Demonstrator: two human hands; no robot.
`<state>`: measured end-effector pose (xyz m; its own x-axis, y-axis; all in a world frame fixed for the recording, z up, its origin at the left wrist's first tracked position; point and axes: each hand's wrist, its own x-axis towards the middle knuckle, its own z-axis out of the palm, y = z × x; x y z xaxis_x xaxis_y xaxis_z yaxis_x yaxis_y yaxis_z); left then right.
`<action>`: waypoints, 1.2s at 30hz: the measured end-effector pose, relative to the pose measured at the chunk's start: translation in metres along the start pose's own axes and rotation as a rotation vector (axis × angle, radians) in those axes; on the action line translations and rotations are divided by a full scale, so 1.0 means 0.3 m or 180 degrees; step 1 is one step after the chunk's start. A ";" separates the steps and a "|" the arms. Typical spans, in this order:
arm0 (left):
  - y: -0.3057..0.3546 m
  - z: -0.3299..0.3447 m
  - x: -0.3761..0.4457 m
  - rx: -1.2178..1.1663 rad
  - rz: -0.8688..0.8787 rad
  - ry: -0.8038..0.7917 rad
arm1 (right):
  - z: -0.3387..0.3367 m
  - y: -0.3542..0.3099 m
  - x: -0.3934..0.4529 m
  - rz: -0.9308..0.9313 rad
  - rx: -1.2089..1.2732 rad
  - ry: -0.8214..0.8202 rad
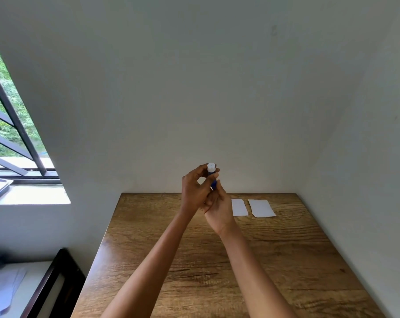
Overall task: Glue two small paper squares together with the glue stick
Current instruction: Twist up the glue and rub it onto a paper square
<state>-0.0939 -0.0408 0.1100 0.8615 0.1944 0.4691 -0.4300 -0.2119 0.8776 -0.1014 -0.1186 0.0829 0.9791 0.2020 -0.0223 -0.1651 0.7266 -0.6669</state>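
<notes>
Left hand (194, 189): I pinch the white cap end of the glue stick (211, 174) with curled fingers.
Right hand (218, 208): I grip the blue barrel from below.
Glue stick: upright, off the table (194, 260), raised between both hands.
Cap: looks on; whether loosened, I cannot tell.
Left paper (239, 207): flat at 1 o'clock from my hands, just beside the right hand.
Right paper (261, 208): flat at 3 o'clock of the left paper, near, apart.
Done: stick picked up.
Left: uncap, spread glue, press papers together.
</notes>
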 end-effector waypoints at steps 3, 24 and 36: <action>-0.007 -0.006 0.000 0.0009 -0.0004 -0.0003 | -0.015 0.004 0.006 0.0028 -0.0025 -0.0053; -0.033 0.003 -0.007 0.0040 0.0061 -0.0041 | -0.030 0.036 0.043 0.0042 -0.0159 0.0045; -0.027 0.007 -0.017 -0.0024 -0.0033 -0.0042 | -0.038 0.025 0.040 0.0075 -0.0402 0.0229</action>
<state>-0.0943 -0.0423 0.1002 0.8694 0.1839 0.4586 -0.4231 -0.2026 0.8832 -0.0896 -0.1180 0.0691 0.9819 0.1672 -0.0892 -0.1762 0.6329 -0.7539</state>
